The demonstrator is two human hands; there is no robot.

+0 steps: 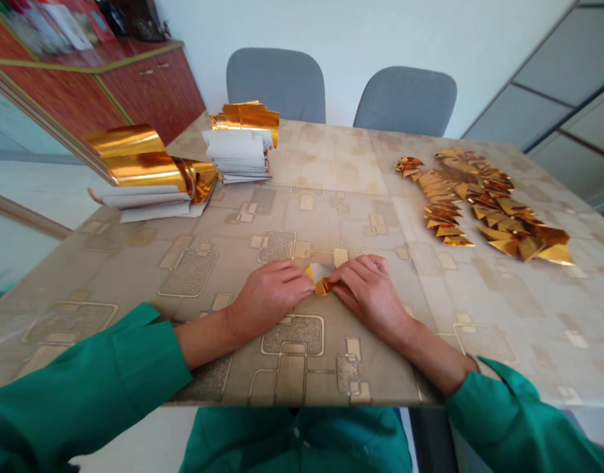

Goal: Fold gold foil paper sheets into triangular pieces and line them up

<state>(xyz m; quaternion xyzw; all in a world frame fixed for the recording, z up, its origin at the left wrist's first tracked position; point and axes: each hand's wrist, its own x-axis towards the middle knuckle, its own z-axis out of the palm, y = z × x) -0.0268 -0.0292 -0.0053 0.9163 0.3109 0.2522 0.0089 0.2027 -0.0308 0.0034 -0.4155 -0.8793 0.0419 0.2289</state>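
A small piece of gold foil paper point(323, 287), white on its other face, is partly folded just above the patterned tablecloth. My left hand point(275, 289) pinches its left side, while my right hand point(366, 286) grips the right side with bent fingers. The fingers cover much of the paper, so its full shape is hidden. Both forearms rest low over the near part of the table, in green sleeves.
At the back left stand a stack of gold-and-white paper sheets point(237, 154) and a looser, curled stack point(139, 171). Several folded gold pieces point(479, 194) lie in rows at the right. Two grey chairs point(277, 82) stand behind the patterned table point(326, 164); a red-brown cabinet point(149, 92) is at the left.
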